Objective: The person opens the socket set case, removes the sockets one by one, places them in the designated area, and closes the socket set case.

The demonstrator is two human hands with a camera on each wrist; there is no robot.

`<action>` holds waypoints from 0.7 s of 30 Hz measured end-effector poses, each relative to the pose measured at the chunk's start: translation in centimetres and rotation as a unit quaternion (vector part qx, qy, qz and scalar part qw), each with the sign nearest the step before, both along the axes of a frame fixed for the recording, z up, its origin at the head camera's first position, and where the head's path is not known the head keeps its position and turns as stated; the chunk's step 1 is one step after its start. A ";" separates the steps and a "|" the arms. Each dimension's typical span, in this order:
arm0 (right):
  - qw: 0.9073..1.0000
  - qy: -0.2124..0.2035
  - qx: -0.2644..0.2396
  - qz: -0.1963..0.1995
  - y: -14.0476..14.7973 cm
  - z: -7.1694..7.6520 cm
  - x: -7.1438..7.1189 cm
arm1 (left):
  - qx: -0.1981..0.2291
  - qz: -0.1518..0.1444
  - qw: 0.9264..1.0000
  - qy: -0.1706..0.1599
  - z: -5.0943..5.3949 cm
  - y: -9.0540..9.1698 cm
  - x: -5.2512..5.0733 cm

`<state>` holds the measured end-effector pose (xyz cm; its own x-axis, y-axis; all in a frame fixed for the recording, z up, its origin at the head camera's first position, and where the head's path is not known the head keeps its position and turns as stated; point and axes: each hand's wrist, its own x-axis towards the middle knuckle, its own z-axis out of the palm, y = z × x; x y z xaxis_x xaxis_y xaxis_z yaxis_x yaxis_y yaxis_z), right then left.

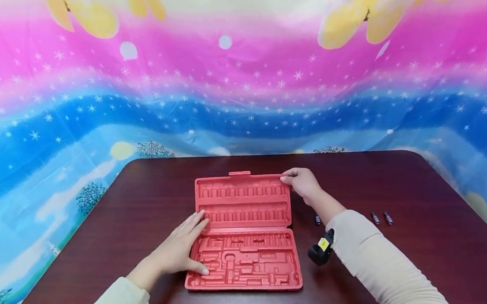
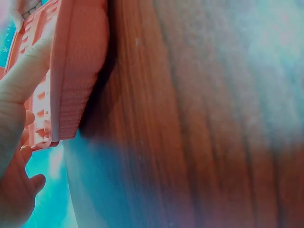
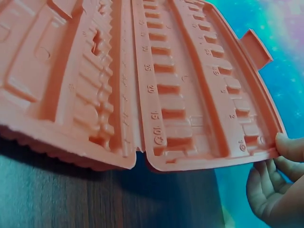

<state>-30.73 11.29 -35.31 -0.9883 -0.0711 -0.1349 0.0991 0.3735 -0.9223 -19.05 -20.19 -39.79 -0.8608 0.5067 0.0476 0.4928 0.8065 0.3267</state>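
A red plastic tool case (image 1: 249, 261) lies unfolded on the table, its moulded slots bare. Its lid (image 1: 244, 200) leans back from the hinge, with rows of small numbered slots visible in the right wrist view. My right hand (image 1: 305, 183) pinches the lid's far right corner between thumb and fingers. On the other side, my left hand (image 1: 177, 246) rests over the left edge near the hinge, fingers extended and thumb reaching over the lower half. From close up in the left wrist view, that thumb (image 2: 28, 71) crosses the case's rim.
On the dark wooden table (image 1: 152, 188), a small dark metal bit (image 1: 317, 219) lies right of the case. Two similar bits, one (image 1: 375, 218) beside another (image 1: 388, 217), lie beyond my right forearm. A colourful patterned cloth (image 1: 247, 100) hangs behind the table.
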 end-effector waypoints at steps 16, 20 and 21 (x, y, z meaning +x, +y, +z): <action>0.985 0.159 0.035 0.052 1.0 0.5 2.7 | 0.169 0.096 0.981 0.027 4.0 0.3 -0.3; 0.976 0.204 0.053 0.062 1.2 0.6 3.7 | 0.187 0.108 0.976 -0.004 4.1 0.3 0.1; 0.974 0.211 0.054 0.064 1.3 0.7 4.0 | 0.190 0.108 0.976 -0.007 4.2 0.3 0.2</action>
<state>-26.76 12.57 -34.63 -0.9413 -0.2053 0.2679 -0.3342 0.4547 -0.8256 -18.83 -19.94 -35.62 -0.9476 0.2607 0.1844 0.3177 0.7109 0.6275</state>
